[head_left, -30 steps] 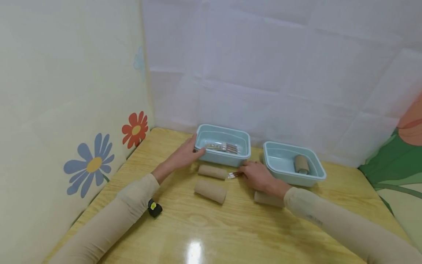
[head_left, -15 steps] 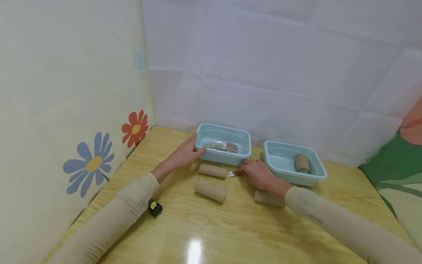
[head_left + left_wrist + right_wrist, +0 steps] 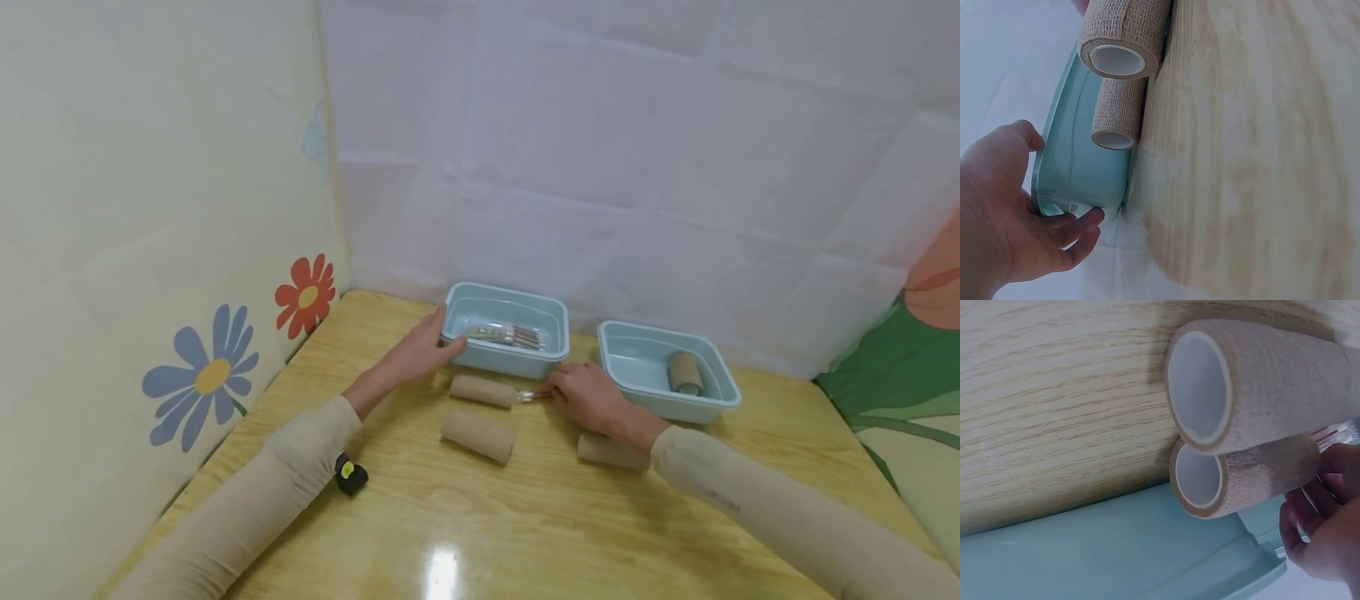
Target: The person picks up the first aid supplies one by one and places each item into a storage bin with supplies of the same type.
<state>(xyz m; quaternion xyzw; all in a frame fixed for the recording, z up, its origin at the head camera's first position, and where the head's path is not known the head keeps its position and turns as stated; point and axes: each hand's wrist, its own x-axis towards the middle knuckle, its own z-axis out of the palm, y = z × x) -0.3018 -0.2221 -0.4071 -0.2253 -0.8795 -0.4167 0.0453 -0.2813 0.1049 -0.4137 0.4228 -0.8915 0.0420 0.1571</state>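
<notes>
My left hand (image 3: pixel 423 346) grips the left end of a pale blue plastic bin (image 3: pixel 502 358), thumb at the rim and fingers curled beneath its end, as the left wrist view shows. In this bin lies a clear packet of thin brown-tipped sticks (image 3: pixel 525 337), apparently swabs. My right hand (image 3: pixel 588 396) is low on the table between the two bins, fingertips pinching a similar small clear packet (image 3: pixel 532 396). Its fingers partly hide behind a tan bandage roll (image 3: pixel 1266 475) in the right wrist view. Another bandage roll (image 3: pixel 611 452) lies below the right wrist.
Two bandage rolls (image 3: pixel 482 390) (image 3: pixel 478 435) lie before the left bin. A second blue bin (image 3: pixel 645 367) at right holds one roll (image 3: pixel 685 373). A black device (image 3: pixel 351 475) sits by the left forearm. White and flower-printed sheets stand behind and beside the table.
The packet at my right fingertips has turned slightly and shows more of its brown sticks. The left hand, bins and rolls have stayed put.
</notes>
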